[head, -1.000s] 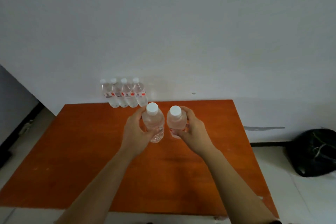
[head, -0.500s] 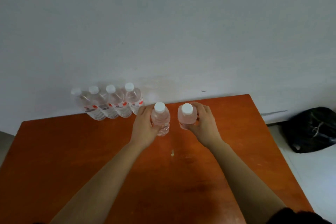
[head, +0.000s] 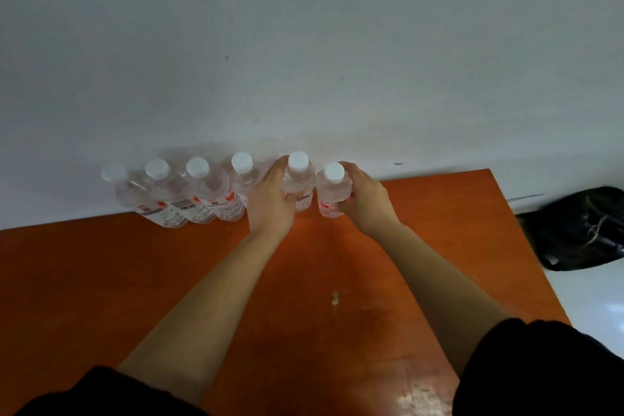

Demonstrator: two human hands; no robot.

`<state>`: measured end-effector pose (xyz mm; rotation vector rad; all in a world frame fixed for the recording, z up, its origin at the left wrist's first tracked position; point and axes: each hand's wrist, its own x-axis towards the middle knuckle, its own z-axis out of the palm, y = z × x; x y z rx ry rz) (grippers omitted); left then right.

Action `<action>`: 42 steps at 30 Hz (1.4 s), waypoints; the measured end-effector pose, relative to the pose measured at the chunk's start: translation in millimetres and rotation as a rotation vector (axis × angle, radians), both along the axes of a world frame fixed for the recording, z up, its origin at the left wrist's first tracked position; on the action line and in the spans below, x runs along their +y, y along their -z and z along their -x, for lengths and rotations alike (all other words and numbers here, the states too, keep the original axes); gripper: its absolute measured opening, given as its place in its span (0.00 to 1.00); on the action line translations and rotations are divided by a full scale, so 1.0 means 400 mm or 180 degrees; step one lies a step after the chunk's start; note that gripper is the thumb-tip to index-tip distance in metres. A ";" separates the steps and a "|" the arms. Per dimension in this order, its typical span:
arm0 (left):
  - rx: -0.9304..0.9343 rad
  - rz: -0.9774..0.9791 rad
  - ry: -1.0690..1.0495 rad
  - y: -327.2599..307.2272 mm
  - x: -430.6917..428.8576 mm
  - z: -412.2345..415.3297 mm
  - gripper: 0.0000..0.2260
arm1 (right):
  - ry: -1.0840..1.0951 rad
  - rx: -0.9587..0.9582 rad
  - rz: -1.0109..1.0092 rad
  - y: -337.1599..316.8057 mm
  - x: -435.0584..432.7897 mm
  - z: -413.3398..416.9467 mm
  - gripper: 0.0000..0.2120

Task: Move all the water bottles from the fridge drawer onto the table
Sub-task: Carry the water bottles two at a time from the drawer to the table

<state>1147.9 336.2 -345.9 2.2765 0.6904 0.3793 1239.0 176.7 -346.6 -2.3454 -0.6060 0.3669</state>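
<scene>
Orange-brown wood makes up the flat surface [head: 101,280], pushed against a pale grey wall [head: 304,44]. Six clear plastic water bottles with white caps stand along its far edge, all upright. Four of them form a row of free-standing bottles [head: 189,196] at the left, touching side by side, each with a red and white label. The fifth bottle [head: 297,179] is in the grip of the left hand [head: 270,203], whose fingers wrap closed round its body. The sixth bottle [head: 332,192] stands just right of the fifth, and the right hand [head: 366,203] is closed round it from the right side. Both forearms stretch forward, bare, with black sleeves [head: 540,365] at the bottom edge. One black plastic bag [head: 580,233] lies on the floor to the right, apart from the surface.
</scene>
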 end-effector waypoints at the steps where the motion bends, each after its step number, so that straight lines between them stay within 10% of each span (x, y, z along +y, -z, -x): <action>1: -0.0013 0.0000 -0.0003 0.005 0.008 -0.004 0.28 | -0.0024 0.0051 -0.0044 0.002 0.012 -0.007 0.33; 15: -0.0098 -0.0133 -0.0052 -0.054 0.008 -0.006 0.33 | 0.0058 0.0133 -0.0527 0.007 0.092 0.001 0.43; 21: -0.0594 -0.1038 0.0313 -0.165 -0.010 0.076 0.26 | 0.0240 -0.1171 -0.0678 -0.125 0.008 0.080 0.29; 32: 0.0414 -0.1514 0.1038 -0.117 -0.244 0.151 0.30 | 0.1371 -0.1803 0.0561 -0.137 -0.372 0.290 0.29; 42: -0.0462 -0.1797 0.1952 -0.390 -0.751 0.235 0.33 | 0.2815 -0.2198 0.0725 -0.346 -0.876 0.566 0.30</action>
